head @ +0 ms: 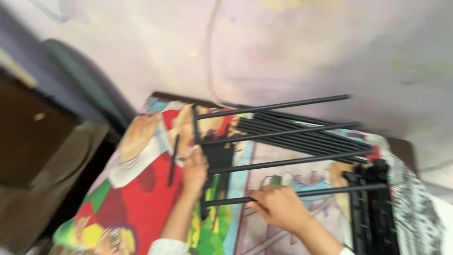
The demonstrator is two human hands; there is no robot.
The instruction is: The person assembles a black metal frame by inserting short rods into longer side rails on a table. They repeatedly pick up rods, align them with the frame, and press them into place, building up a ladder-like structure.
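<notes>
The picture is blurred, so small details are not sure. The left hand [195, 169] lies on the black end bar [202, 163] of a rack frame, with the fingers pressing on it near the middle; I cannot tell if they close around it. The right hand [279, 206] is clenched around the nearest black rod [302, 193], close to the rod's left end. Four such rods go out from the end bar to the right, parallel and a little apart from each other, and the farthest rod [273, 106] reaches over the far edge of the bed.

The frame rests on a colourful printed sheet [141, 198]. Behind the frame, a bundle of loose black rods [302, 134] lies on the sheet, near the far edge. One short loose rod [173, 159] lies just left of the left hand. At the right edge stands a stack of black plastic shelf parts [375, 208], touching the tip of the nearest rod. A pale wall [283, 47] is behind. On the left of the sheet there is open room.
</notes>
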